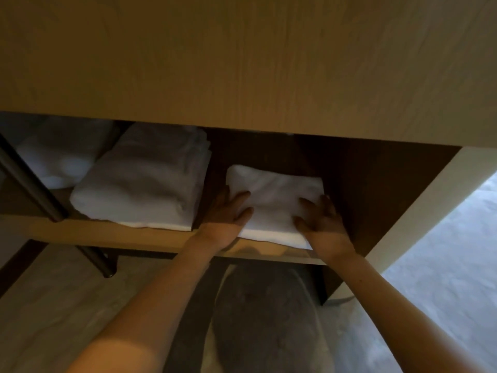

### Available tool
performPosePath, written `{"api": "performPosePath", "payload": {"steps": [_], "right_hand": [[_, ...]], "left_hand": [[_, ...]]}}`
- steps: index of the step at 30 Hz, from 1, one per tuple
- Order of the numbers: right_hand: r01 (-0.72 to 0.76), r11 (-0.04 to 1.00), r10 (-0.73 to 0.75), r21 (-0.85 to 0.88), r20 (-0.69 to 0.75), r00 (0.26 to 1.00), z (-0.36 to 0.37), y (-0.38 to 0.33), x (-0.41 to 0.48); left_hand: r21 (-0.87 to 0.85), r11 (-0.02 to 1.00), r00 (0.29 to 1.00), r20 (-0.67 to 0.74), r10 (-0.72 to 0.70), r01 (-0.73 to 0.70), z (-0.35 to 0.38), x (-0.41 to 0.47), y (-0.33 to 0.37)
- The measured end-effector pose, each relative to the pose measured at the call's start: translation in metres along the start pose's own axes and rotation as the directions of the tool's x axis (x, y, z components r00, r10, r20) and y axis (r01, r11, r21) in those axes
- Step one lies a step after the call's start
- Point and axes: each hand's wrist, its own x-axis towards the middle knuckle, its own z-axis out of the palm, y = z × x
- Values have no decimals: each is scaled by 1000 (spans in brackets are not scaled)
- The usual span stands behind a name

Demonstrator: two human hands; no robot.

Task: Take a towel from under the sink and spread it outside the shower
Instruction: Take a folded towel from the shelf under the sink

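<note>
At the right end of the light wooden shelf [107,232] lies the small white folded terry towel [274,189], its front corners flanked by the left hand [228,214], fingers straight and pressing, and the right hand [322,222], fingers bent, clasp uncertain, likely to slide it out still folded.

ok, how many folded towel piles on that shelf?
3. The right pile, with left hand and right hand on it; thicker middle pile; dim far-left pile. More may be hidden behind the wood panel.
</note>
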Motion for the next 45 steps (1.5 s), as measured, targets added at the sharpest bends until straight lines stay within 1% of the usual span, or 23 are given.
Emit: {"api": "performPosePath", "payload": {"steps": [3,8,11,13,16,19,24,26,29,31,36,38,40,42,45], "right_hand": [[-59,998,59,-4,-8,998,1,2,0],[-115,993,115,-1,73,991,-1,3,0],[-116,989,106,92,103,989,-6,2,-10],[-97,990,88,98,90,992,-11,-3,-22],[-52,998,50,44,40,998,-17,-12,-45],[-50,996,50,80,-3,999,-17,-15,-69],[-44,994,45,100,-13,999,-16,-19,-88],[-36,988,39,151,-21,999,-18,-21,-91],[-55,977,52,204,20,998,-19,-21,-96],[-71,975,63,211,46,997,-21,-19,-98],[-87,957,76,277,49,996,-25,-16,-100],[-80,942,63,325,64,996,-27,-15,-102],[-92,906,56,413,97,994,-30,-11,-104],[-117,847,47,518,146,988,-33,-6,-109],[-134,797,14,590,202,979,-35,-2,-116]], "left_hand": [[-67,997,999,19,-39,40,1,-5,1],[-132,986,994,19,-104,106,1,-15,8],[-152,982,994,19,-108,110,-1,-29,10],[-129,986,995,17,-100,101,-3,-38,12],[-109,990,996,-24,-89,85,-2,-56,14],[-183,977,991,-66,-120,106,4,-80,15],[-272,956,984,-106,-143,110,9,-101,16],[-313,940,978,-107,-178,137,10,-106,15],[-374,905,968,-66,-241,200,11,-113,12],[-393,892,969,-19,-248,221,9,-115,11],[-505,835,976,130,-176,218,-4,-111,7],[-542,806,970,181,-164,237,-8,-112,6],[-579,773,963,220,-156,258,-11,-115,4],[-610,745,956,258,-138,272,-12,-118,2],[-625,726,949,288,-127,286,-11,-125,0]]}}
